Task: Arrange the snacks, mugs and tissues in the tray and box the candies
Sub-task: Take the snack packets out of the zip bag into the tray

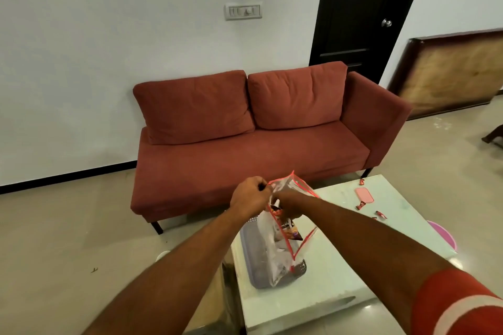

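My bench point(313, 296) is low, white and shiny. A grey tray point(250, 250) with little holes sits on its left part, close to the edge. On the far side lies a flat pink piece point(364, 194). Small red candies point(360, 205) lie around it, some touching the bench just beside it.

Snack packet point(287, 227): white lettering, perhaps brand, too blurred to read.

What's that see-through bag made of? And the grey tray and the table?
The bag looks like thin clear plastic, shiny and crinkled; snack packets show through it. The grey tray looks like hard matte plastic with small holes. The table top seems glossy glass, maybe: it reflects light.
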